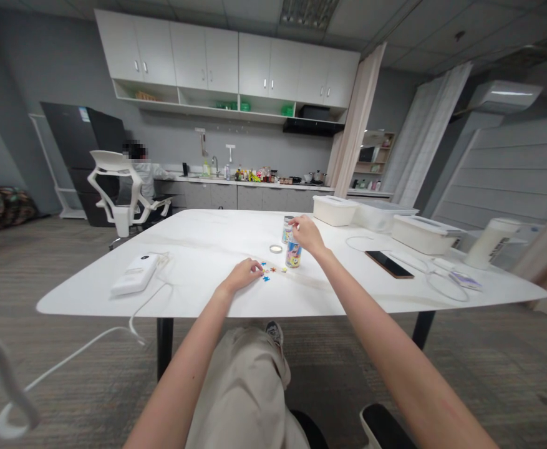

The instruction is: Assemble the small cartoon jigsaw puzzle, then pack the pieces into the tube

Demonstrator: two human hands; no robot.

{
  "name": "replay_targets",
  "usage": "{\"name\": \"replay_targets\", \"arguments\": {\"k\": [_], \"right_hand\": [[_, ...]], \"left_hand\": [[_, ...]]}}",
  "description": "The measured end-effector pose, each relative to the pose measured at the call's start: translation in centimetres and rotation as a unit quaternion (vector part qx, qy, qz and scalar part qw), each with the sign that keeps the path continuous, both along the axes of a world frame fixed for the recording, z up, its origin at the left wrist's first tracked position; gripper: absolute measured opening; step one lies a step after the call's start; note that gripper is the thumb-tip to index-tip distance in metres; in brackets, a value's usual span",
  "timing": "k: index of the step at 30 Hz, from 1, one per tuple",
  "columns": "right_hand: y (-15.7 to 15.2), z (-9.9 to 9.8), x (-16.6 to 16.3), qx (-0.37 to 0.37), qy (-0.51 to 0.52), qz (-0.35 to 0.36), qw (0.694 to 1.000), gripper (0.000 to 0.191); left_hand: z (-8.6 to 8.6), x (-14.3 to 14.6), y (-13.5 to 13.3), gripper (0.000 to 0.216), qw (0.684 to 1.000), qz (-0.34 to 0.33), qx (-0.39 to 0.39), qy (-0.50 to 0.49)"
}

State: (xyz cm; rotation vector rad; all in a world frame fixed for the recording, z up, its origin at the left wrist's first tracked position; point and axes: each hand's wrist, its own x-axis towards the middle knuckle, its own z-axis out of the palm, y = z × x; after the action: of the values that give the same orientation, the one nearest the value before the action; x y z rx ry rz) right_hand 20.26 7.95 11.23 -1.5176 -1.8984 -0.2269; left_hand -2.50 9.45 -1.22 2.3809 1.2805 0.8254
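Note:
Small colourful jigsaw pieces, among them a blue one (pixel 266 279) and a reddish-brown one (pixel 273 269), lie loose on the white table. At their left edge my left hand (pixel 244 275) rests low, fingers curled together; anything in them is too small to make out. My right hand (pixel 307 234) is raised over the mouth of a printed cartoon can (pixel 294 254), its fingertips pinched; what they hold is hidden. Behind it stands a second printed can (pixel 286 231), partly covered by the hand. A round lid (pixel 275 249) lies flat left of the front can.
A dark phone (pixel 388 264) and white cables lie to the right, with lidded white boxes (pixel 334 211) behind. On the left sits a white power bank-like block (pixel 135 274) with a cable hanging off the edge. A person sits in a white chair (pixel 122 218) beyond the table.

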Motion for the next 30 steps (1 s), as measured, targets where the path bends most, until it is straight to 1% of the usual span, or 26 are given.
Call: {"name": "replay_targets", "arguments": {"k": [1, 2, 3, 4, 6, 7, 10, 13, 18, 24, 28, 30], "right_hand": [[-0.4, -0.6, -0.7, 0.002, -0.011, 0.04, 0.999, 0.032], [-0.7, -1.4, -1.5, -0.017, -0.035, 0.09, 0.995, 0.031], [-1.0, -2.3, -2.3, -0.054, -0.061, 0.13, 0.988, 0.03], [-1.3, -3.3, -2.9, -0.101, -0.087, 0.15, 0.98, 0.028], [-1.5, -5.5, -4.0, -0.185, -0.135, 0.139, 0.963, 0.028], [-1.5, -6.6, -4.3, -0.196, -0.147, 0.131, 0.961, 0.031], [-1.2, -9.3, -4.9, -0.154, -0.13, 0.111, 0.973, 0.034], [-0.9, -11.0, -5.2, -0.118, -0.102, 0.103, 0.982, 0.034], [-0.8, -11.8, -5.4, -0.106, -0.095, 0.116, 0.983, 0.028], [-0.9, -12.0, -5.3, -0.098, -0.046, 0.082, 0.991, 0.02], [-1.0, -11.9, -5.2, -0.083, -0.03, 0.078, 0.993, 0.025], [-1.0, -11.9, -5.1, -0.093, -0.026, 0.086, 0.992, 0.025]], "left_hand": [[-0.1, 0.0, 0.1, 0.02, 1.0, 0.002, 0.0, -0.005], [-0.1, 0.0, 0.1, 0.02, 1.0, 0.004, -0.001, -0.013], [-0.2, 0.0, 0.2, 0.02, 1.0, 0.007, -0.004, -0.022], [-0.3, 0.0, 0.3, 0.019, 1.0, 0.01, -0.007, -0.029], [-0.5, 0.0, 0.4, 0.019, 0.999, 0.015, -0.015, -0.037], [-0.5, -0.1, 0.4, 0.019, 0.999, 0.016, -0.019, -0.039], [-0.3, -0.1, 0.2, 0.024, 0.998, 0.018, -0.019, -0.048], [0.1, -0.2, -0.2, 0.026, 0.998, 0.021, -0.016, -0.054], [0.6, -0.2, -0.6, 0.021, 0.999, 0.004, -0.006, -0.031], [0.8, -0.2, -0.8, 0.018, 1.0, 0.001, -0.004, -0.03], [0.6, -0.2, -0.7, 0.019, 0.999, 0.013, 0.002, -0.039], [0.5, -0.2, -0.5, 0.021, 0.999, 0.019, 0.0, -0.045]]}}
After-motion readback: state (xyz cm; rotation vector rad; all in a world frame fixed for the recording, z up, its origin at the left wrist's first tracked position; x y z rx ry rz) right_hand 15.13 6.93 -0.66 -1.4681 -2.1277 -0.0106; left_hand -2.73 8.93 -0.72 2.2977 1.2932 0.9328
